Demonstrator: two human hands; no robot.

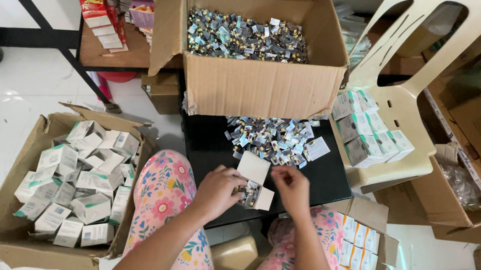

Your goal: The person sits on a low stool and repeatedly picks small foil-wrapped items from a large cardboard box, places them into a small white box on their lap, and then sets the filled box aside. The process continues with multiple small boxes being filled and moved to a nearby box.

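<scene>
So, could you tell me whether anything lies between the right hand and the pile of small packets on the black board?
Nothing visible does. The right hand hovers beside the small open box that the left hand holds, and only bare black board lies between it and the pile of small packets.

Single head-worn camera is looking steeply down and slightly forward from just above the seated person, sitting close over the two hands, left hand (216,190) and right hand (291,188), with the black tabletop (206,149), surrounding boxes and floor filling the frame.
</scene>
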